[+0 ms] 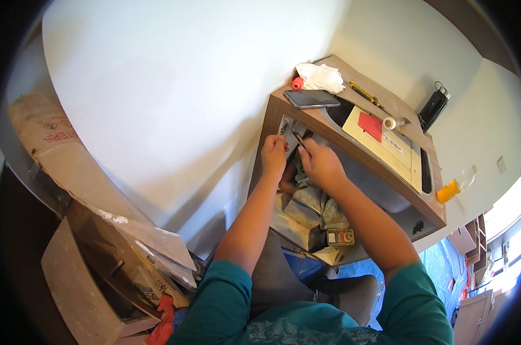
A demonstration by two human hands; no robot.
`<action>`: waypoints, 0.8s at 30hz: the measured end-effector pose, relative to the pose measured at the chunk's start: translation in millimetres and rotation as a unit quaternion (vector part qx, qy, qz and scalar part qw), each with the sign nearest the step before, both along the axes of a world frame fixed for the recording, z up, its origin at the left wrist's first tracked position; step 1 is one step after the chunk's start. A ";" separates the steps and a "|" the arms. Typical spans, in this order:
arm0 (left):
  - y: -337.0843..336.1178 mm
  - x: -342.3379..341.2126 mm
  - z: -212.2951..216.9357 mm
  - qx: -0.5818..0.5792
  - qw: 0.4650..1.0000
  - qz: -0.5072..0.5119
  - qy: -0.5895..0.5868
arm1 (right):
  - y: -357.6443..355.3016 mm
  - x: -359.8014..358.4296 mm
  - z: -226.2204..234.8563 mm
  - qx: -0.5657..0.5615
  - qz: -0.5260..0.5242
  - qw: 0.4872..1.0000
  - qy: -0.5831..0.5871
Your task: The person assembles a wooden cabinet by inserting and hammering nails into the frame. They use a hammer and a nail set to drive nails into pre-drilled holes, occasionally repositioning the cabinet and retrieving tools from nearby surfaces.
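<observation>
Both my arms reach forward into the open front of a wooden cabinet point(275, 107). My left hand point(273, 155) is closed at the cabinet's left side, just below a small metal fitting point(284, 127) on the inner panel. What its fingers pinch is hidden. Close beside it, my right hand point(323, 165) is wrapped round a slim dark-handled tool point(299, 138), its end pointing up toward the fitting. The tool's exact kind does not show. Under my hands lie greyish cloths point(332, 215) and a yellow-and-black box-shaped device point(340, 237).
On the cabinet top are a phone point(312, 99), a white crumpled bag point(322, 77), a yellow-black tool point(364, 95), a tape roll point(390, 123) and a black bottle point(434, 108). An orange drink bottle point(448, 190) stands right. Torn cardboard point(93, 172) and a wooden box point(79, 282) are left.
</observation>
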State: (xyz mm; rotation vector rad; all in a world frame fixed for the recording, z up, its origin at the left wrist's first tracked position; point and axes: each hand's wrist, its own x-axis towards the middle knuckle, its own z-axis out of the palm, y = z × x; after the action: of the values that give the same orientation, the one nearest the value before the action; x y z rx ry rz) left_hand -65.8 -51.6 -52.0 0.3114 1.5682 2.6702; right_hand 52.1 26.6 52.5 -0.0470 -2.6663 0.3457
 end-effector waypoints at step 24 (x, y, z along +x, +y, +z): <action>28.5 -30.3 65.0 0.258 0.933 -0.049 -0.245 | 65.2 405.5 -242.6 -0.531 -0.243 0.803 -0.120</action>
State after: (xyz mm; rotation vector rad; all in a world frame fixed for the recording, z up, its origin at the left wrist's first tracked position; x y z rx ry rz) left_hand -96.1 -23.1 13.0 -0.2544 0.6898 2.7374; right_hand 457.6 91.8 -190.1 -1.1397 -2.1826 1.6611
